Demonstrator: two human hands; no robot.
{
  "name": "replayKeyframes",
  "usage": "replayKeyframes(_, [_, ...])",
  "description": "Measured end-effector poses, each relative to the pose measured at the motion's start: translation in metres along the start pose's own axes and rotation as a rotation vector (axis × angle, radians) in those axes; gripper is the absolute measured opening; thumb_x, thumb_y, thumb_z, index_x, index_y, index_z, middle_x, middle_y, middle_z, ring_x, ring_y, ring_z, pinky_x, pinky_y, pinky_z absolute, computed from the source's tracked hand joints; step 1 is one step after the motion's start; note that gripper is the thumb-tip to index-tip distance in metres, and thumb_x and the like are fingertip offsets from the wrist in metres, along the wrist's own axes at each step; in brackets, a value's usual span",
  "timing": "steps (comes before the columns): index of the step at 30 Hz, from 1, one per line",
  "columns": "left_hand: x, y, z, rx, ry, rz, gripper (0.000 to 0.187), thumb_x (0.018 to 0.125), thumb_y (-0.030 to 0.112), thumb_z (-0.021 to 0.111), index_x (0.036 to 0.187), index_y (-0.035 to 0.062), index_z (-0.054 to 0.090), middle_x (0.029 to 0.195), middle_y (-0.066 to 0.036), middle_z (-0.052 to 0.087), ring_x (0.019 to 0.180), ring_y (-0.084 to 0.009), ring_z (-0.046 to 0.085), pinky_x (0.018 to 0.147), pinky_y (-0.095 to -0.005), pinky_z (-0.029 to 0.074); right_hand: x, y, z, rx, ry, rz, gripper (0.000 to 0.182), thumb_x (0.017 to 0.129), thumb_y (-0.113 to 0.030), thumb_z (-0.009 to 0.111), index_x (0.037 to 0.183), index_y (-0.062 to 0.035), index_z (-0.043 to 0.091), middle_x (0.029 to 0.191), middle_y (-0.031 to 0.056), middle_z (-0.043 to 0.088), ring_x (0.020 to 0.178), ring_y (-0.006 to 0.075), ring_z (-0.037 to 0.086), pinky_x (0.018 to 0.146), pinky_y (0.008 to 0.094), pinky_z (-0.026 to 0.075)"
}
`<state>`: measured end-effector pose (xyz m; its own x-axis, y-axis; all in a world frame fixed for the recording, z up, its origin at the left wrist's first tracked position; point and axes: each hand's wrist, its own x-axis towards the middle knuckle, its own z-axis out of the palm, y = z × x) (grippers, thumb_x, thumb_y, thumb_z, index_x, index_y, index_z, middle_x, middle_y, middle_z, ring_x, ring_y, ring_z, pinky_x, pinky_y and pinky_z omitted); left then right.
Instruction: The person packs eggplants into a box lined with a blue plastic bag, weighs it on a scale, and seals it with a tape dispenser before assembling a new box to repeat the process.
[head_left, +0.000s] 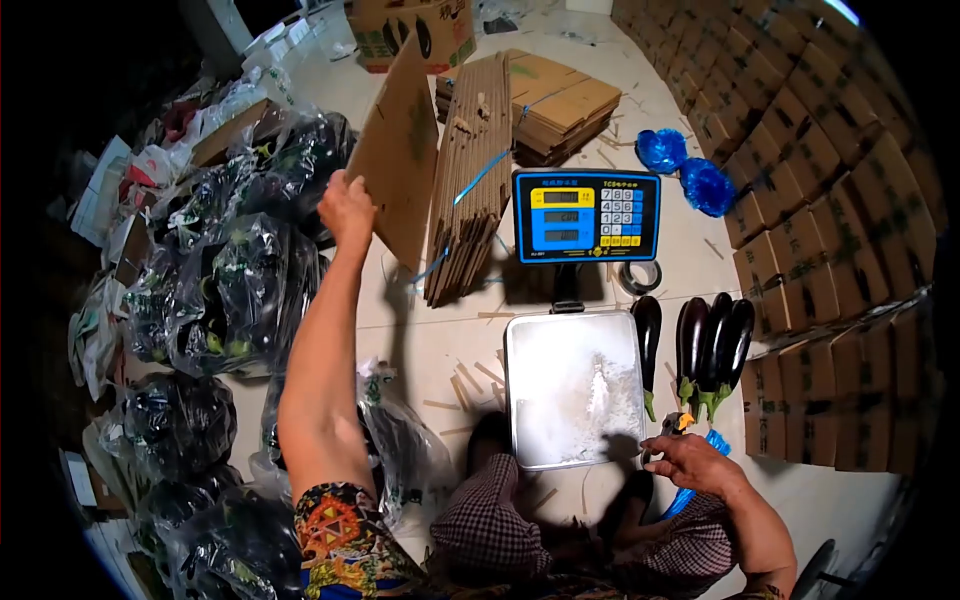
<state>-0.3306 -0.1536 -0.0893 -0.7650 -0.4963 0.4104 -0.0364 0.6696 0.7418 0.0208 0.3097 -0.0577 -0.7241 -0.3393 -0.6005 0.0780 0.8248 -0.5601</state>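
My left hand [347, 207] is closed on the edge of a flattened cardboard box [400, 150], which stands tilted beside a bundle of folded cartons [470, 180] tied with a blue strap. My right hand [690, 463] is by the near right corner of the scale platform [570, 390], fingers partly bent and apart, with nothing visible in them. An orange and dark object [682, 423], whose kind I cannot make out, lies just beyond it. The scale's display [587, 217] stands behind the platform. Several dark eggplants [715, 345] lie to the platform's right.
Bags of eggplants [240, 290] crowd the left side. A wall of stacked cartons [800, 180] runs along the right. More flat cartons [560, 95] and a printed box [412, 35] stand at the back. Blue plastic bundles [707, 187] and a tape roll [639, 277] lie on the floor.
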Motion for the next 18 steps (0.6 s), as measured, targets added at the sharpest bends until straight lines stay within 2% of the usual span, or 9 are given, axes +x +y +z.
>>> replayKeyframes(2, [0.000, 0.013, -0.018, -0.256, 0.030, 0.058, 0.017, 0.090, 0.015, 0.063, 0.103, 0.0050, 0.064, 0.086, -0.015, 0.070, 0.073, -0.0239, 0.070, 0.063, -0.0378, 0.057, 0.000, 0.007, 0.002, -0.003, 0.008, 0.025, 0.040, 0.091, -0.023, 0.064, 0.124, -0.0017, 0.058, 0.096, 0.0211, 0.068, 0.091, 0.0381, 0.065, 0.080, 0.0441, 0.051])
replayKeyframes(4, [-0.004, 0.039, -0.041, -0.491, 0.043, 0.122, 0.017, 0.094, 0.011, 0.060, 0.110, 0.0046, 0.064, 0.090, -0.007, 0.070, 0.074, -0.0129, 0.065, 0.060, -0.0311, 0.057, 0.001, 0.014, 0.003, -0.045, 0.048, -0.047, 0.038, 0.091, -0.022, 0.064, 0.122, -0.0014, 0.058, 0.097, 0.0218, 0.067, 0.090, 0.0385, 0.065, 0.080, 0.0441, 0.051])
replayKeyframes(6, [-0.022, 0.078, -0.079, -0.555, 0.029, 0.233, 0.019, 0.096, 0.011, 0.057, 0.114, 0.0049, 0.063, 0.094, -0.004, 0.067, 0.076, -0.0093, 0.061, 0.063, -0.0276, 0.057, 0.000, 0.015, 0.004, -0.054, 0.147, -0.112, 0.036, 0.090, -0.021, 0.064, 0.120, -0.0014, 0.059, 0.102, 0.0226, 0.066, 0.091, 0.0391, 0.065, 0.081, 0.0440, 0.051])
replayKeyframes(8, [-0.054, 0.120, -0.126, -0.590, -0.089, 0.284, 0.023, 0.098, 0.015, 0.057, 0.117, 0.0024, 0.060, 0.100, -0.003, 0.062, 0.083, -0.0103, 0.059, 0.069, -0.0265, 0.056, -0.002, 0.006, 0.006, -0.026, 0.301, -0.172, 0.035, 0.090, -0.020, 0.064, 0.119, -0.0015, 0.059, 0.109, 0.0234, 0.063, 0.093, 0.0399, 0.064, 0.083, 0.0440, 0.051])
replayKeyframes(10, [-0.090, 0.150, -0.168, -0.581, -0.103, 0.328, 0.022, 0.097, 0.010, 0.057, 0.116, -0.0005, 0.060, 0.100, -0.004, 0.065, 0.079, -0.0095, 0.060, 0.069, -0.0260, 0.056, -0.008, -0.001, 0.005, -0.157, 0.586, -0.335, 0.044, 0.086, -0.014, 0.066, 0.127, -0.0033, 0.053, 0.132, 0.0243, 0.049, 0.111, 0.0410, 0.056, 0.092, 0.0439, 0.048])
replayKeyframes(12, [-0.120, 0.165, -0.206, -0.578, -0.180, 0.351, 0.021, 0.096, 0.007, 0.056, 0.116, -0.0007, 0.060, 0.099, -0.006, 0.065, 0.081, -0.0122, 0.062, 0.069, -0.0268, 0.056, -0.020, -0.021, -0.003, -0.151, 0.875, -0.424, 0.056, 0.080, -0.007, 0.071, 0.132, -0.0042, 0.050, 0.138, 0.0255, 0.044, 0.117, 0.0423, 0.051, 0.097, 0.0443, 0.046])
replayKeyframes(15, [-0.154, 0.171, -0.252, -0.544, -0.297, 0.466, 0.022, 0.093, -0.001, 0.056, 0.114, -0.0014, 0.061, 0.096, -0.008, 0.067, 0.085, -0.0148, 0.066, 0.072, -0.0271, 0.056, -0.054, -0.055, -0.018, -0.387, 1.280, -0.514, 0.069, 0.072, 0.000, 0.076, 0.135, -0.0038, 0.048, 0.143, 0.0269, 0.039, 0.122, 0.0424, 0.048, 0.100, 0.0457, 0.042])
replayKeyframes(16, [-0.164, 0.177, -0.264, -0.578, -0.353, 0.511, 0.023, 0.091, -0.004, 0.055, 0.113, -0.0023, 0.062, 0.101, -0.011, 0.068, 0.085, -0.0156, 0.066, 0.073, -0.0278, 0.056, -0.063, -0.059, -0.022, -0.428, 1.378, -0.569, 0.072, 0.071, -0.003, 0.078, 0.136, -0.0040, 0.048, 0.144, 0.0268, 0.039, 0.123, 0.0413, 0.047, 0.102, 0.0465, 0.040])
replayKeyframes(18, [-0.181, 0.192, -0.281, -0.553, -0.500, 0.617, 0.024, 0.090, -0.006, 0.055, 0.112, -0.0032, 0.063, 0.105, -0.013, 0.069, 0.084, -0.0164, 0.067, 0.074, -0.0281, 0.056, -0.098, -0.077, -0.032, -0.574, 1.563, -0.521, 0.071, 0.075, -0.011, 0.077, 0.138, -0.0057, 0.046, 0.144, 0.0271, 0.039, 0.124, 0.0410, 0.045, 0.103, 0.0477, 0.037])
